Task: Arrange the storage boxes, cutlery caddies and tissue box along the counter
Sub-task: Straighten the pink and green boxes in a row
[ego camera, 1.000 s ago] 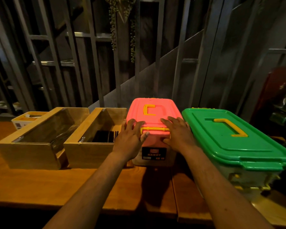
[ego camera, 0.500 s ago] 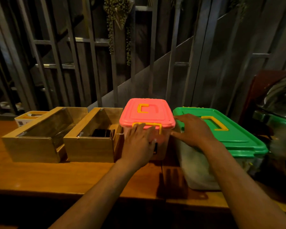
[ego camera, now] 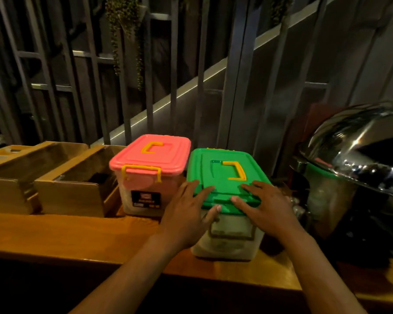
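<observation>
A clear storage box with a green lid [ego camera: 222, 168] and yellow handle stands on the wooden counter [ego camera: 66, 236], right beside a smaller box with a pink lid [ego camera: 152, 155]. My left hand [ego camera: 191, 207] grips the green box's front left corner, thumb over the lid edge. My right hand [ego camera: 263, 205] lies flat on the lid's front right part, fingers spread. Two wooden cutlery caddies [ego camera: 75, 189] [ego camera: 11, 177] stand in a row left of the pink box. A yellow-topped tissue box [ego camera: 2, 151] peeks out at the far left.
A shiny steel chafing dish with a domed lid [ego camera: 359, 155] stands close to the right of the green box. Dark vertical bars and a hanging plant [ego camera: 125, 26] rise behind the counter. The counter's front edge runs just below my wrists.
Both hands left the pink box and came onto the green box. The green box now stands square beside the pink one. My view has swung to the right.
</observation>
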Available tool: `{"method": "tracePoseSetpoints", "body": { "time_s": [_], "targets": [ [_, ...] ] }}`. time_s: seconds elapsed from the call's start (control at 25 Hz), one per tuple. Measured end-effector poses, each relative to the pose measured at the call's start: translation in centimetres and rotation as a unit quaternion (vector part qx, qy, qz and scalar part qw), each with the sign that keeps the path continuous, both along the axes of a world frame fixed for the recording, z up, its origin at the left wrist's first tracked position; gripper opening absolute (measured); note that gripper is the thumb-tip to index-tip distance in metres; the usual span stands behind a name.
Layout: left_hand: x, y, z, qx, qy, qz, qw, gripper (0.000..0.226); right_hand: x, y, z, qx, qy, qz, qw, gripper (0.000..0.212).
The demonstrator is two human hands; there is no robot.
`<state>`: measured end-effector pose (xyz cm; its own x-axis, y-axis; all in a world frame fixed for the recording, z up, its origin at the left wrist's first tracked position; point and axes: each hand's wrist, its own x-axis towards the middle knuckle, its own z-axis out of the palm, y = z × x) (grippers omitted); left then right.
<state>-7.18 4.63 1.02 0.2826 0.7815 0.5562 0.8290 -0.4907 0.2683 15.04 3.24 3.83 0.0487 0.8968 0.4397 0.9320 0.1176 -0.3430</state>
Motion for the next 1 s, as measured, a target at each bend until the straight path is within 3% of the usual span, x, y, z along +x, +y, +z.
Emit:
{"method": "tracePoseSetpoints", "body": {
  "time_s": [0.16,0.4,0.84,1.0],
  "targets": [
    [2.3,-0.3,-0.1,0.011,-0.023,0.05,0.998,0.073,2.6,-0.1,0.2,-0.011,0.003,0.078,0.997,0.081],
    [3.4,1.0,-1.2,0.006,0.006,0.063,0.998,0.084,4.4,0.9,-0.5,-0.042,-0.002,0.118,0.992,0.096],
    [3.9,7.7,-0.1,0.005,0.056,0.048,0.997,0.093,4.7,7.5,-0.1,-0.071,0.002,0.109,0.991,0.085],
    [3.5,9.7,0.5,0.004,0.071,0.058,0.996,0.095,4.2,9.8,-0.1,-0.066,0.008,0.104,0.992,0.095]
  ]
}}
